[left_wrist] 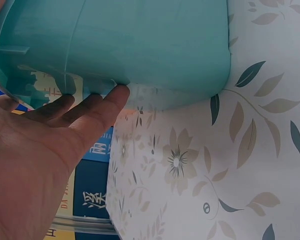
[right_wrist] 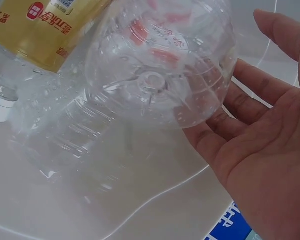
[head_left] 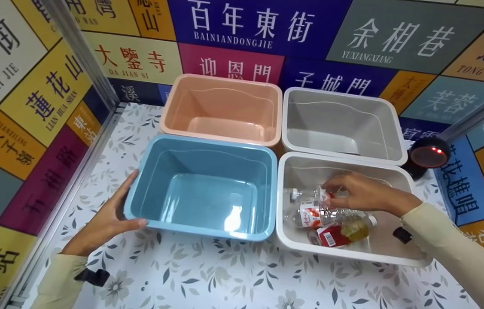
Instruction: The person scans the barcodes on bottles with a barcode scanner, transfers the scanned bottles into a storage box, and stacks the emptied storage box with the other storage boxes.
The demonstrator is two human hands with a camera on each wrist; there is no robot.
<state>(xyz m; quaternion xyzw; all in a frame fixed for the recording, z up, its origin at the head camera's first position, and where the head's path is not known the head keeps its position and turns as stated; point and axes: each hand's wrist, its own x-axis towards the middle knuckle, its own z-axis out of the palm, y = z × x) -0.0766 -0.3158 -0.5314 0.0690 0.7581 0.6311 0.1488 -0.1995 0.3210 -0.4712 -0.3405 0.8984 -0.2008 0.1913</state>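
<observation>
My left hand point(head_left: 108, 219) lies at the near left corner of a blue plastic bin point(head_left: 201, 234), with the thumb by the front rim. In the left wrist view its extended fingers point(left_wrist: 107, 107) touch the bin's outer wall. My right hand point(head_left: 360, 193) reaches into the near right beige bin point(head_left: 345, 253). In the right wrist view its fingers lie along a clear plastic bottle point(right_wrist: 155, 75) whose base faces the camera, and the thumb stands apart from it. Beside it lie another clear bottle point(head_left: 310, 214) and a red-labelled bottle point(head_left: 332, 236) with yellowish contents.
Behind stand a peach bin point(head_left: 220, 139) and a grey bin point(head_left: 340, 148), rims close to the front bins. A black round device point(head_left: 428, 154) with red lights sits at the right. Sign-covered panels point(head_left: 250, 25) enclose the leaf-patterned table point(head_left: 207, 274).
</observation>
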